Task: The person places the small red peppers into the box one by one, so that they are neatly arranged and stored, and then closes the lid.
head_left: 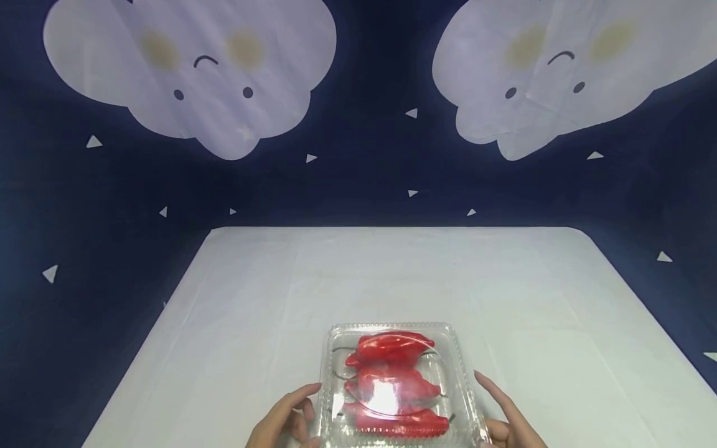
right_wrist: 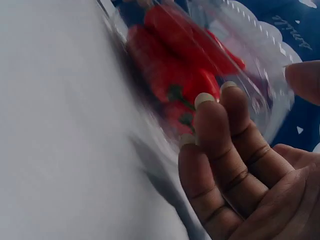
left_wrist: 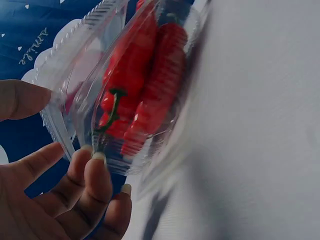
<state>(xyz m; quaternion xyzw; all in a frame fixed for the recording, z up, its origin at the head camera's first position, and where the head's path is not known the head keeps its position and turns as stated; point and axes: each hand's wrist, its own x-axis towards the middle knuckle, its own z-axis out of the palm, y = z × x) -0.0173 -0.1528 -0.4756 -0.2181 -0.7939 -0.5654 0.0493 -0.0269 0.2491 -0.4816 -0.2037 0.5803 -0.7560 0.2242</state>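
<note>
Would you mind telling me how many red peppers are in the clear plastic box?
3, stacked front to back in the box: far pepper, middle pepper and near pepper. Glare on the lid could hide another.

The white table (head_left: 392, 274) is lying open behind and to both sides of the clear plastic clamshell box (head_left: 396, 386), which is sitting at the near edge and is the only thing standing on the surface. The left hand (head_left: 285, 423) and the right hand (head_left: 506, 420) are flanking the box on either side, so the narrow gaps along its left and right walls are being taken up by fingers (left_wrist: 97, 180) touching the plastic. The dark blue backdrop (head_left: 358, 180) is closing off the far edge and both side edges of the table.
</note>
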